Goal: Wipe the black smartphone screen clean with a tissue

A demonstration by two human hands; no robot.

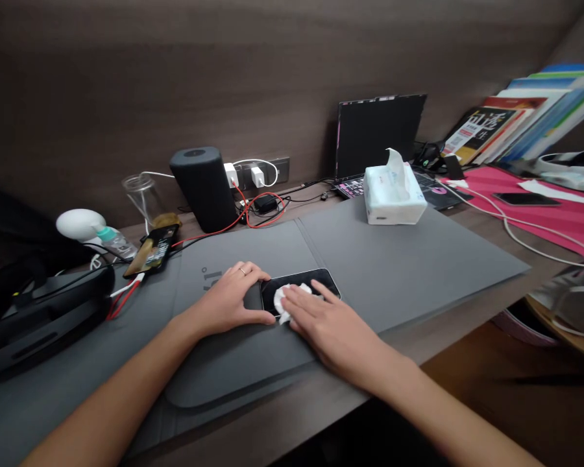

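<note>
A dark smartphone (324,280) lies flat, screen up, on the grey desk mat (243,370). My left hand (228,295), with a ring on one finger, steadies its left end, thumb at the near edge and fingers at the far edge. Beneath the fingers of my right hand (321,319) is a crumpled white tissue (281,299), pressed against the phone's screen. Part of the screen is hidden by this hand and the tissue.
Behind stand a black speaker (202,188), a tissue pack (394,201) and an open laptop (379,139). At left are another phone (153,250), a glass (143,198) and a small bottle (117,241). Cables trail across the back; books (506,120) lean at the far right.
</note>
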